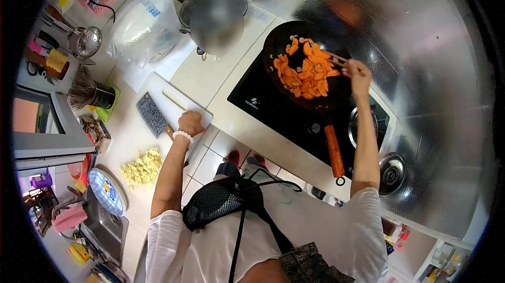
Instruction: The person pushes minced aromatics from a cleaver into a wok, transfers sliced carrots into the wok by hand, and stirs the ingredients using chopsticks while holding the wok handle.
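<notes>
My right hand is closed around wooden chopsticks, whose tips reach into sliced carrots in a black wok. The wok sits on a black glass cooktop, its wooden handle pointing toward me. My left hand, with a pale beaded bracelet at the wrist, rests curled on the near end of a white cutting board. Its fingertips are hidden. Beside it lies a cleaver with a dark speckled blade, its wooden handle passing near my wrist. Chopped pale-yellow pieces are heaped nearby.
A steel pot with two handles stands behind the board, beside a plastic-wrapped bundle. To the left are a blue-patterned plate, a sink and a bristle brush. A foil-like splash guard surrounds the stove.
</notes>
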Tool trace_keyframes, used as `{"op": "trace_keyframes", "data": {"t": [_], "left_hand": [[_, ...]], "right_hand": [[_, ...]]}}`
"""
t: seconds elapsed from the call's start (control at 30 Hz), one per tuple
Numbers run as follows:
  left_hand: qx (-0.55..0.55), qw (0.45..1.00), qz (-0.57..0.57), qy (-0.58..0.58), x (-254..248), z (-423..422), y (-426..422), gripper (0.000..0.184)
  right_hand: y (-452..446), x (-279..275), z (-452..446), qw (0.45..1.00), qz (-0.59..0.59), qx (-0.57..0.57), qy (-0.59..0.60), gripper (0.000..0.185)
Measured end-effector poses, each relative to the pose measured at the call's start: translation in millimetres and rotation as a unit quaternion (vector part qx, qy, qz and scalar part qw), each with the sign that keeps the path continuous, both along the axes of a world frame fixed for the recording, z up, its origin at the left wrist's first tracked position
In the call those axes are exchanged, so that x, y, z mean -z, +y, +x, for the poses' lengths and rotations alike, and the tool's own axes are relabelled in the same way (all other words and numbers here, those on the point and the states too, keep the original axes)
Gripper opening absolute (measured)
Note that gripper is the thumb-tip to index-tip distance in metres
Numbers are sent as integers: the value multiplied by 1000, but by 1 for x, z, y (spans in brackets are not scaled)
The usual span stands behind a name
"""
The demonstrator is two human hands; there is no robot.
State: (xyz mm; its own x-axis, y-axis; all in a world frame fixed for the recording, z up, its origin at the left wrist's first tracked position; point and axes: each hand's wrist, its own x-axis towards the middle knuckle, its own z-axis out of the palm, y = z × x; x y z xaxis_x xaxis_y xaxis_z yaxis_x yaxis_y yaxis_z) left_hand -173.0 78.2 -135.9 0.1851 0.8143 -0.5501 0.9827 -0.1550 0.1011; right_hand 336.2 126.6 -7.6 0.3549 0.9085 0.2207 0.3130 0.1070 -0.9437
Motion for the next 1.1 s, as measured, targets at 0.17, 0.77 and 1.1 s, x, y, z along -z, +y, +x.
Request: {"op": "trace_keyframes", "data": {"t": [0.17,0.77,1.1], "left_hand": [[-13,1000,19,18,-9,3,-3,57],[-19,1000,6,6,-7,1,-1,54],[-11,1000,10,-4,-5,-1,-3,51]], "right_hand": [[-16,-32,-43,985,-124,-100,71,31],[-6,-65,-53,981,-160,-110,-12,29],[-2,5,-60,983,-90,-145,64,26]]}}
